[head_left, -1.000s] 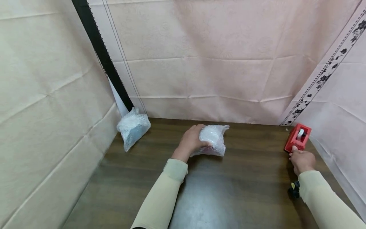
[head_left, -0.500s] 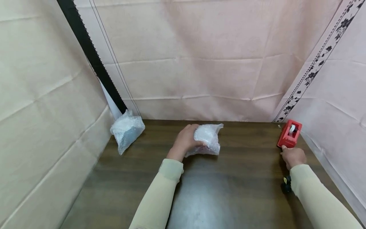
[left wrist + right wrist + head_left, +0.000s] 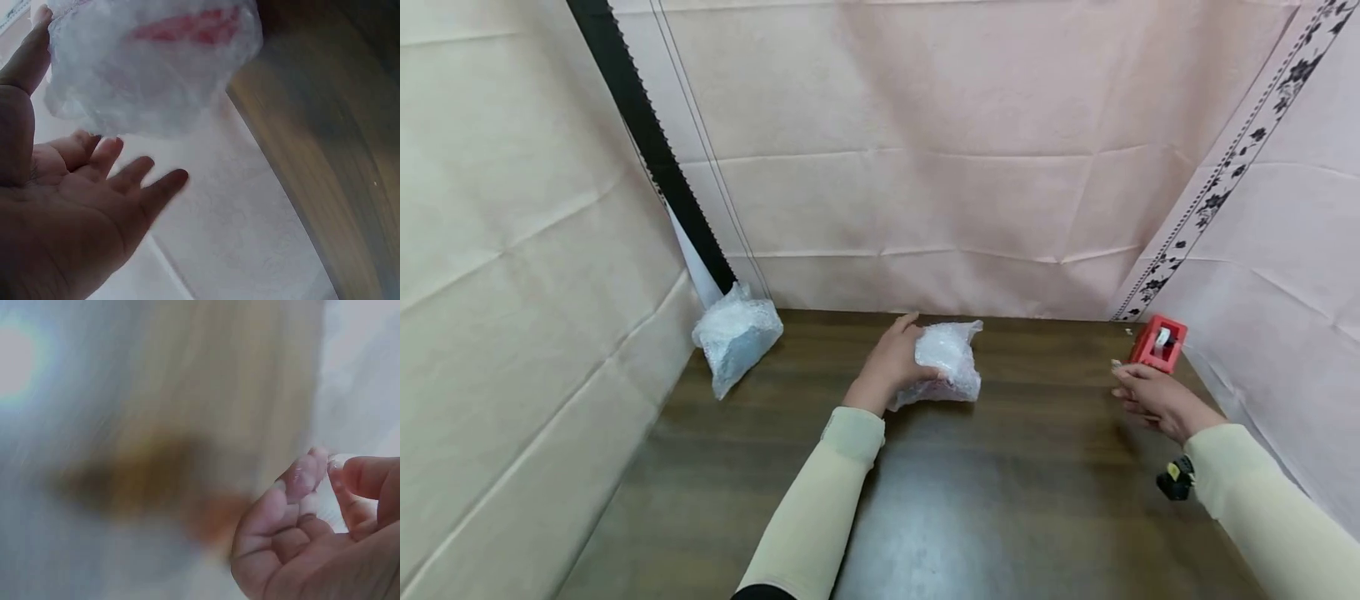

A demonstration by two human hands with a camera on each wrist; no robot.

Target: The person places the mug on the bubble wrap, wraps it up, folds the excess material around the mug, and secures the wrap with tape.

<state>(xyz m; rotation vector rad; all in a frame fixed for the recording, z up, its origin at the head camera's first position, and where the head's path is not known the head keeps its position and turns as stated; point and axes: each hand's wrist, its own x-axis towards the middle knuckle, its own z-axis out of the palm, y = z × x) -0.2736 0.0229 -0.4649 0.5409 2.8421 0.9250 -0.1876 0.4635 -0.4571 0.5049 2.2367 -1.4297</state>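
Note:
A bubble-wrapped package (image 3: 947, 360) lies on the table, with something red showing through the wrap in the left wrist view. My left hand (image 3: 887, 362) rests against its left side. The thumb touches the wrap while the other fingers (image 3: 165, 187) extend loosely, spread apart. At the right, my right hand (image 3: 1161, 404) pinches a small piece of clear tape (image 3: 336, 464) between thumb and index finger; its other fingers are curled. Just behind that hand stands a red tape dispenser (image 3: 1159, 343) with a roll in it, its front end partly hidden by the hand.
A second bubble-wrapped package (image 3: 737, 337) with something bluish inside sits at the back left corner. Cloth walls (image 3: 910, 200) enclose the brown wooden table (image 3: 940, 500) at the back and both sides. A small white scrap (image 3: 1128, 332) lies near the dispenser.
My right hand has come away from the dispenser's front, turned, and now holds a piece of tape. The left hand stays at the package, its fingers lifted and straighter.

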